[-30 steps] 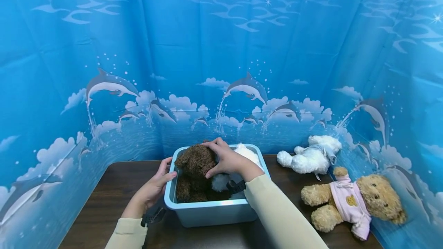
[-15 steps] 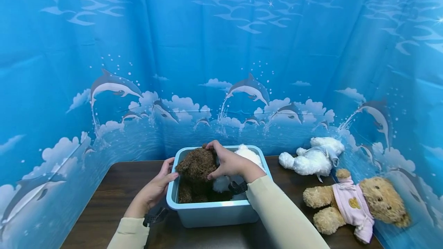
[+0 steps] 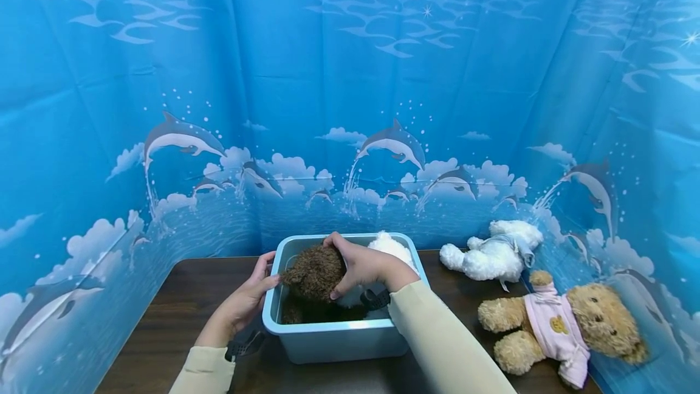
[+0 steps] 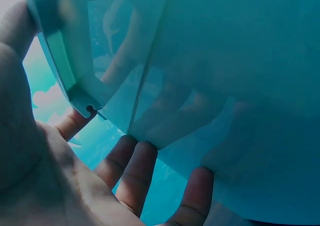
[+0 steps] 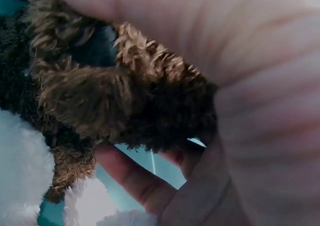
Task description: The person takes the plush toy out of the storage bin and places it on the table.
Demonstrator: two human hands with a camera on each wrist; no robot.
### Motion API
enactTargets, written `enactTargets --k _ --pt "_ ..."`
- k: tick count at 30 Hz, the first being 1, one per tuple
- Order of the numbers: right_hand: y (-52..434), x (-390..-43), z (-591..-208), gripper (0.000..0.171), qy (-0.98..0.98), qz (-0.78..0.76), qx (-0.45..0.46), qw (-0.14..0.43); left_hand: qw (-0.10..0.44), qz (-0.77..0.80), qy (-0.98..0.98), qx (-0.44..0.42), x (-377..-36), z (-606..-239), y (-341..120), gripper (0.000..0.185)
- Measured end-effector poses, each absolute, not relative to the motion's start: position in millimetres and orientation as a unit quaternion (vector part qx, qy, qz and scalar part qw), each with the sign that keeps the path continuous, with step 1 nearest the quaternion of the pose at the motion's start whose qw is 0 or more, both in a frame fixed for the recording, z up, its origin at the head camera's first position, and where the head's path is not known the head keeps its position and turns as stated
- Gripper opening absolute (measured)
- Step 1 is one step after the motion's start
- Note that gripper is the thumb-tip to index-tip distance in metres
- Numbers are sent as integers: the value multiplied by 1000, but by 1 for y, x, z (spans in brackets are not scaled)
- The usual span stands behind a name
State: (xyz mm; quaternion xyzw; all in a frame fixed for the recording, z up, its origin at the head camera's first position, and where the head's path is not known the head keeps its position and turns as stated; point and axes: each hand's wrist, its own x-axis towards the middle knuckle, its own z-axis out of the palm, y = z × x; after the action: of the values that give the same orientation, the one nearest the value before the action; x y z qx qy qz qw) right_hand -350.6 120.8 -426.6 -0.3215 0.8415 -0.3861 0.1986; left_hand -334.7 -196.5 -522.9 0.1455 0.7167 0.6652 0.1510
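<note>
Dolphin-print curtain backs the table [image 3: 164,321]. Inside the bin [image 3: 333,336], the right hand [image 3: 363,266] curls around the brown plush bear [image 3: 314,272]; left hand [image 3: 243,303] flat against the bin's wall. Bear likely soft, light; grip its head.

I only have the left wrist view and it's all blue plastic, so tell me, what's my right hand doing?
Observer: The right hand grips a brown bear inside the bin.
Operator: Anything else in the bin?
Observer: Yes, a white plush lies beside the brown bear.
Operator: And on the table?
Observer: To the right of the bin lie a white bear and a tan bear in a pink shirt.
</note>
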Motion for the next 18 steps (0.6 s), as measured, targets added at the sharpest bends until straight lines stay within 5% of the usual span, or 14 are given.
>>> enactTargets --k 18 --pt "125 -348 -420 90 828 -445 -315 129 157 666 716 139 -335 -522 -196 69"
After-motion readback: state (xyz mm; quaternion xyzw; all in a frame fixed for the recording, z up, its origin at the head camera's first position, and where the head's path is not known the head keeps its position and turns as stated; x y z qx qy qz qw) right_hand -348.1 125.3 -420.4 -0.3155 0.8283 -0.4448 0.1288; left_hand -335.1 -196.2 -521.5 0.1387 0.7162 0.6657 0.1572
